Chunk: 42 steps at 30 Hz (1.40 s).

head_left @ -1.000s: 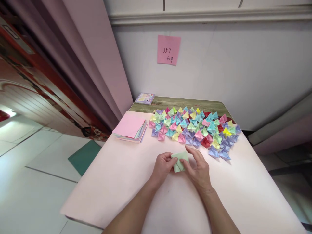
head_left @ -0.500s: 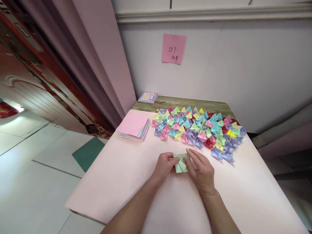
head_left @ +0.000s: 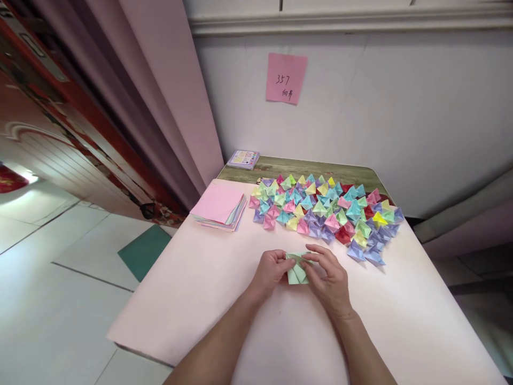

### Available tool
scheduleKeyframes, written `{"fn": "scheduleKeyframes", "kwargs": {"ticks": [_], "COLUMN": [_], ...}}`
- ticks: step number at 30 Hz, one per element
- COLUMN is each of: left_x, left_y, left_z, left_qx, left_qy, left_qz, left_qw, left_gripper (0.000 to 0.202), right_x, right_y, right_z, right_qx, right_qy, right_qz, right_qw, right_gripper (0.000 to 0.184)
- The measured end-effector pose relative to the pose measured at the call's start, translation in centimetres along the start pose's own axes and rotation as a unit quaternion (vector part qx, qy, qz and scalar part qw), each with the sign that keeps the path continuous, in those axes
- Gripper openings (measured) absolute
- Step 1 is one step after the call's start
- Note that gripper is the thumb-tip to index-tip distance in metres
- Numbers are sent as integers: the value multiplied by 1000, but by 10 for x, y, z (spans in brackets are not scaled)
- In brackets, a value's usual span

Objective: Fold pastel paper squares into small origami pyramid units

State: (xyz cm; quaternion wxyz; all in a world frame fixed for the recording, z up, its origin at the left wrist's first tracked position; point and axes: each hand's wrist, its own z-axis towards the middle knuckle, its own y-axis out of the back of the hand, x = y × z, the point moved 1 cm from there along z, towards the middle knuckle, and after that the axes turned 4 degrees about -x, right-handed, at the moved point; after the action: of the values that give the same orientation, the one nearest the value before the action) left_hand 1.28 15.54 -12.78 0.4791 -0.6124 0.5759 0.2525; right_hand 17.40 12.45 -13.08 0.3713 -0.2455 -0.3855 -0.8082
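Observation:
A small light green folded paper (head_left: 296, 275) is between my hands, low over the near middle of the table, with slanting creases and flaps on its face. My left hand (head_left: 271, 271) pinches its left edge, thumb on top and fingers behind. My right hand (head_left: 329, 278) is at the other side, its thumb and index finger closed on the paper's right part; the other fingers are bent above it. Beyond my hands lie several rows of small folded paper boats (head_left: 319, 209) in many colours. A stack of square coloured paper (head_left: 219, 203), pink on top, is to the left.
A small pile of printed packs (head_left: 243, 159) sits at the table's back left corner. A pale cover (head_left: 192, 299) lies over the wooden tabletop (head_left: 312, 167). On the wall hangs a pink note (head_left: 286, 78). A green sheet (head_left: 144, 252) is on the floor.
My right hand has shifted slightly left over the folded paper, its fingers bending more. My left hand keeps its pinch in nearly the same spot.

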Motion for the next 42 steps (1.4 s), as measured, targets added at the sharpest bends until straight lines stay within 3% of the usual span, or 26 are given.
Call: {"fn": "scheduleKeyframes", "kwargs": {"ticks": [9,18,22,27,29,32,35,37,39,42], "left_x": [-4,-6,-7,-1,0,-4,-6,-4,-1,4], "left_y": [-1,-1,-1,-1,-1,0,0,-2,-6,-11], "left_z": [-1,-3,-3,0,2,3,3,3,2,0], "left_qx": [9,14,35,11,-1,-63,-131,-142,-135,-114], "left_qy": [10,13,5,0,-15,-63,-114,-127,-129,-131], "left_qz": [5,-8,-20,-28,-36,-70,-107,-112,-99,-75], "left_qw": [1000,1000,999,1000,999,994,979,975,977,982], "left_gripper": [26,23,27,34,34,35,34,32,31,31], "right_x": [-3,-2,-5,-3,-1,1,0,2,5,8], "right_y": [2,7,7,6,7,5,-4,-13,-21,-24], "right_z": [-1,6,6,5,4,2,-3,-6,-7,-6], "right_qx": [39,55,51,55,58,10,-39,-13,34,49], "right_qy": [15,110,115,98,54,-96,-282,-368,-406,-417], "right_qz": [35,-24,-28,-4,42,197,341,373,383,378], "right_qw": [999,992,992,994,996,976,896,851,829,825], "right_gripper": [30,36,37,36,34,31,37,44,48,42]}}
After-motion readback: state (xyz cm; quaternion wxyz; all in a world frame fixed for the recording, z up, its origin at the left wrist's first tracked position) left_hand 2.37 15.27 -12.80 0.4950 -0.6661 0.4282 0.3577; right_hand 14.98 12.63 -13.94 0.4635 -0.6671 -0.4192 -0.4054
